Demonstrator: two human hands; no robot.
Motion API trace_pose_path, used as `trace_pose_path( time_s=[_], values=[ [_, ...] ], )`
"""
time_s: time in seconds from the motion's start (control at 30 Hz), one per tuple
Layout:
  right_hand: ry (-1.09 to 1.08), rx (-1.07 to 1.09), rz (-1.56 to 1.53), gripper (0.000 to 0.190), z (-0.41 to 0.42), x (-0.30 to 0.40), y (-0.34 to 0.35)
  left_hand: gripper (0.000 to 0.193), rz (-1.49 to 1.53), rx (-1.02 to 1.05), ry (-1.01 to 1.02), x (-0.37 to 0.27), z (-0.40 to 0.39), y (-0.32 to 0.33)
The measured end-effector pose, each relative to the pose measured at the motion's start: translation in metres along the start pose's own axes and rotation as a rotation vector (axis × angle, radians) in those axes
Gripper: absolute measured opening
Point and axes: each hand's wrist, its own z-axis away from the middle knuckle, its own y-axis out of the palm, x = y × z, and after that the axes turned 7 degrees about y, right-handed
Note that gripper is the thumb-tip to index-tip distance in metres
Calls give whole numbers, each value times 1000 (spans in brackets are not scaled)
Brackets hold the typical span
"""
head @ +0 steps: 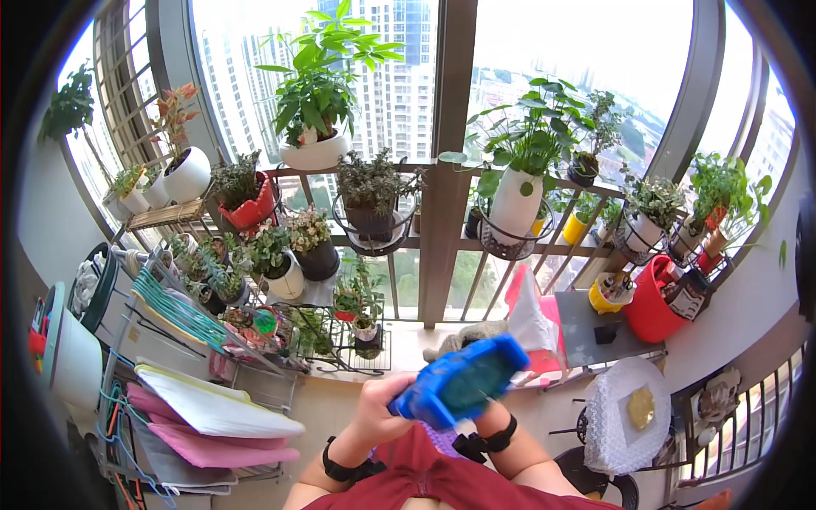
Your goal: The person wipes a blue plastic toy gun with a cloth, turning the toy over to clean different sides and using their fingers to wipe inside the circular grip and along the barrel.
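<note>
In front of my dark red top, a blue plastic object [440, 389] with a dark greenish flat face is held up and tilted. Motion blur hides its details, so its exact kind is unclear. My left hand [387, 403] grips its left end, thumb along the upper edge. From the right, my right hand [492, 418] holds it from below and behind, with most of the fingers hidden. Both wrists wear black straps. Under the blue object, close to my clothing, part of a purple textured item [441, 440] shows.
Potted plants line the window railing, including a tall white pot [517, 204]. To the left, a metal drying rack [121, 331] carries hangers and folded cloths [217, 414]. A bubble-wrapped round stool or table [612, 414] stands right, below a red bucket [656, 306] and yellow pot [605, 299].
</note>
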Motion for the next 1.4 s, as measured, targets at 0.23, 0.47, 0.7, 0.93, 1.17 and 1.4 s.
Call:
trace_pose_path(
  time_s=[0.23, 0.47, 0.7, 0.93, 1.17, 1.4],
  values=[
    [-76, 499, 818, 25, -11, 39, 18, 31, 506, -57, -377, 18, 14, -41],
    [-194, 1464, 974, 45, -18, 122, 3, 61, 934, 78, -397, 28, 4, -67],
    [175, 1115, 74, 19, -4, 75, -20, 50, 676, 27, -336, 31, 0, -51],
    [-110, 290, 515, 28, -8, 11, 4, 13, 129, -195, -396, 2, 3, -7],
    [-554, 80, 534, 25, -38, -68, 8, 28, -112, 84, -21, 30, -3, -1],
    [-353, 899, 799, 31, -22, 87, -19, 31, 681, 118, -455, 28, -7, -46]
  ],
)
